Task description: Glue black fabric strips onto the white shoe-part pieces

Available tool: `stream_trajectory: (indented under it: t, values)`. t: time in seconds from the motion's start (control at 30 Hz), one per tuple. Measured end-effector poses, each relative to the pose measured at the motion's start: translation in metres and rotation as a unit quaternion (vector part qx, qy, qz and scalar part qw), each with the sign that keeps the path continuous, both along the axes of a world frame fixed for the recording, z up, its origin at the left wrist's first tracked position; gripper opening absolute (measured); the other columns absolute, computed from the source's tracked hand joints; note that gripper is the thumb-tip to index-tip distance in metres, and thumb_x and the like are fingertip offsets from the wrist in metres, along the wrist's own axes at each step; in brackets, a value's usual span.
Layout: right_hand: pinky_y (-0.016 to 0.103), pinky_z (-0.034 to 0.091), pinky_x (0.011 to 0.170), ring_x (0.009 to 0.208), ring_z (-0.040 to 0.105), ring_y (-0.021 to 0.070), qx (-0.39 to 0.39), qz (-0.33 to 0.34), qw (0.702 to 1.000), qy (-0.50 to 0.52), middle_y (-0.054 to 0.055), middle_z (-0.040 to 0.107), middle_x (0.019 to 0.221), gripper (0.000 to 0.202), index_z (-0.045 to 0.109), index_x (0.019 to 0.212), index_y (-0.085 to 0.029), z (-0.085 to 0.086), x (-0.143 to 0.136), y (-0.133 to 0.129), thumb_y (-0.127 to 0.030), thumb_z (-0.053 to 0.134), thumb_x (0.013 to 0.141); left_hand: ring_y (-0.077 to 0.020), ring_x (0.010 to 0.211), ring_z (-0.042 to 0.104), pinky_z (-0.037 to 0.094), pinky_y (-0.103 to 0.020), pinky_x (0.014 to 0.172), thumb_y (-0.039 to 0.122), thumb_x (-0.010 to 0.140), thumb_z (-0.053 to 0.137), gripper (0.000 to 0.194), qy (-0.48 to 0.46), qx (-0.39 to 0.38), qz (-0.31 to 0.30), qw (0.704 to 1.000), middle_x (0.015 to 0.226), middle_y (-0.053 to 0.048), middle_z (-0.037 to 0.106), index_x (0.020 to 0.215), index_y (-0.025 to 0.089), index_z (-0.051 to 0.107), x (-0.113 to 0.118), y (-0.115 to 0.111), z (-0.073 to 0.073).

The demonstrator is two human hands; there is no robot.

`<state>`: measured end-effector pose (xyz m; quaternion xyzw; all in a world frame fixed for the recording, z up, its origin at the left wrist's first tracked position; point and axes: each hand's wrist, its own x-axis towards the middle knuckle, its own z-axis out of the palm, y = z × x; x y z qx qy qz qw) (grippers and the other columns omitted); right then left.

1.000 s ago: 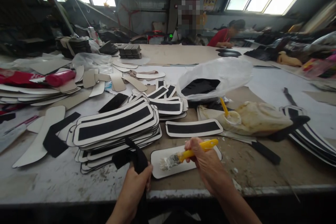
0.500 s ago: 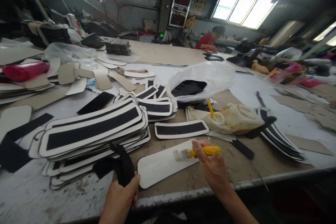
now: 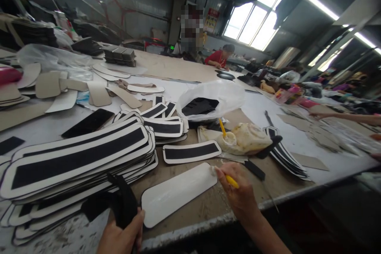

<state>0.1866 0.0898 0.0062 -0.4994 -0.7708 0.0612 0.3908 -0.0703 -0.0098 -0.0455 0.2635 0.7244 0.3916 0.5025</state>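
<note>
A white rounded panel (image 3: 178, 195) lies flat on the brown board, with a wet sheen on its face. My right hand (image 3: 240, 192) is closed around a yellow-handled brush (image 3: 232, 181); its bristles touch the panel's far right end and are mostly hidden by my fingers. Black fabric strips (image 3: 125, 203) hang over the fingers of my left hand (image 3: 122, 233), which grips them beside the panel's near left corner. To the left rises a stack of white panels with black strips (image 3: 79, 158). One such panel (image 3: 192, 151) lies alone behind the wet one.
A stained cream container (image 3: 250, 138) with a yellow stick (image 3: 222, 127) in its opening stands behind my right hand. Behind it are a clear plastic bag (image 3: 229, 93) and, rightward, fanned panels (image 3: 287, 156). A phone (image 3: 88, 123) lies left. A person in red (image 3: 216, 58) sits far back.
My right hand has swept the brush along the panel to its right end. The view has turned right, bringing another person's arm in at the right edge. My left hand keeps the black strips.
</note>
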Motion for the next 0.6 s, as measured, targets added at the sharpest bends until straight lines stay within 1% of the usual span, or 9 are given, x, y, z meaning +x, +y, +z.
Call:
stream_trajectory:
  t: [0.1, 0.17, 0.23, 0.3, 0.37, 0.4, 0.47, 0.53, 0.6]
  values:
    - [0.035, 0.041, 0.07, 0.073, 0.049, 0.0197, -0.038, 0.041, 0.998, 0.036, 0.005, 0.054, 0.072, 0.017, 0.057, 0.071, -0.021, 0.0, -0.022, -0.013, -0.026, 0.051, 0.086, -0.0149, 0.039, 0.043, 0.036, -0.026, 0.043, 0.052, 0.065, 0.06, 0.037, -0.054, 0.015, 0.032, 0.998, 0.038, 0.001, 0.046, 0.055, 0.017, 0.053, 0.005, -0.001, 0.008]
    - [0.032, 0.042, 0.068, 0.071, 0.05, 0.0182, -0.089, 0.054, 0.986, 0.132, 0.004, 0.052, 0.071, 0.021, 0.054, 0.069, -0.02, 0.003, -0.041, -0.022, -0.029, 0.049, 0.088, -0.0138, 0.039, 0.042, 0.037, -0.026, 0.041, 0.048, 0.064, 0.061, 0.033, -0.09, 0.024, 0.05, 0.994, 0.042, 0.004, 0.046, 0.067, 0.015, 0.055, 0.008, -0.001, 0.015]
    - [0.029, 0.042, 0.061, 0.064, 0.05, 0.0159, -0.162, 0.058, 0.953, 0.25, 0.002, 0.05, 0.069, 0.027, 0.052, 0.066, -0.02, 0.006, -0.062, -0.029, -0.036, 0.048, 0.088, -0.0121, 0.04, 0.042, 0.038, -0.025, 0.041, 0.044, 0.065, 0.06, 0.029, -0.104, 0.028, 0.056, 0.993, 0.044, 0.004, 0.046, 0.066, 0.016, 0.052, 0.009, -0.001, 0.02]
    - [0.026, 0.042, 0.054, 0.057, 0.05, 0.0137, -0.247, 0.071, 0.904, 0.341, 0.0, 0.049, 0.066, 0.032, 0.051, 0.066, -0.019, 0.004, -0.083, -0.034, -0.042, 0.047, 0.088, -0.0109, 0.04, 0.042, 0.037, -0.023, 0.041, 0.042, 0.067, 0.059, 0.028, -0.103, 0.032, 0.054, 0.993, 0.043, 0.004, 0.046, 0.061, 0.016, 0.05, 0.008, 0.0, 0.022]
    - [0.025, 0.041, 0.052, 0.053, 0.049, 0.0127, -0.307, 0.087, 0.869, 0.377, -0.001, 0.049, 0.063, 0.035, 0.051, 0.066, -0.019, -0.002, -0.097, -0.035, -0.047, 0.047, 0.087, -0.0108, 0.038, 0.042, 0.036, -0.023, 0.041, 0.043, 0.066, 0.058, 0.029, -0.104, 0.031, 0.049, 0.993, 0.041, 0.003, 0.046, 0.056, 0.017, 0.048, 0.007, 0.0, 0.02]
    - [0.025, 0.041, 0.052, 0.052, 0.049, 0.0127, -0.321, 0.09, 0.866, 0.373, -0.001, 0.049, 0.061, 0.035, 0.051, 0.066, -0.019, -0.006, -0.101, -0.034, -0.048, 0.047, 0.086, -0.0112, 0.037, 0.042, 0.036, -0.023, 0.04, 0.043, 0.065, 0.058, 0.029, -0.106, 0.029, 0.046, 0.993, 0.04, 0.002, 0.046, 0.055, 0.017, 0.048, 0.006, 0.0, 0.018]
    - [0.026, 0.04, 0.054, 0.053, 0.049, 0.0136, -0.311, 0.083, 0.887, 0.33, -0.001, 0.049, 0.059, 0.035, 0.052, 0.065, -0.019, -0.012, -0.1, -0.03, -0.048, 0.048, 0.086, -0.012, 0.036, 0.042, 0.037, -0.024, 0.039, 0.041, 0.064, 0.057, 0.028, -0.109, 0.025, 0.041, 0.993, 0.039, 0.001, 0.046, 0.052, 0.017, 0.047, 0.005, 0.0, 0.016]
    - [0.027, 0.04, 0.058, 0.058, 0.05, 0.0153, -0.257, 0.062, 0.926, 0.271, 0.0, 0.05, 0.062, 0.034, 0.053, 0.065, -0.019, -0.012, -0.091, -0.026, -0.046, 0.05, 0.085, -0.012, 0.037, 0.043, 0.038, -0.024, 0.04, 0.038, 0.065, 0.056, 0.025, -0.108, 0.025, 0.043, 0.993, 0.039, 0.002, 0.046, 0.053, 0.018, 0.048, 0.006, -0.001, 0.017]
    - [0.028, 0.039, 0.063, 0.063, 0.049, 0.017, -0.202, 0.044, 0.951, 0.23, 0.001, 0.051, 0.065, 0.031, 0.053, 0.065, -0.02, -0.008, -0.082, -0.024, -0.044, 0.051, 0.085, -0.0114, 0.038, 0.043, 0.039, -0.023, 0.041, 0.036, 0.067, 0.055, 0.021, -0.104, 0.03, 0.05, 0.993, 0.041, 0.003, 0.046, 0.058, 0.018, 0.049, 0.007, -0.001, 0.02]
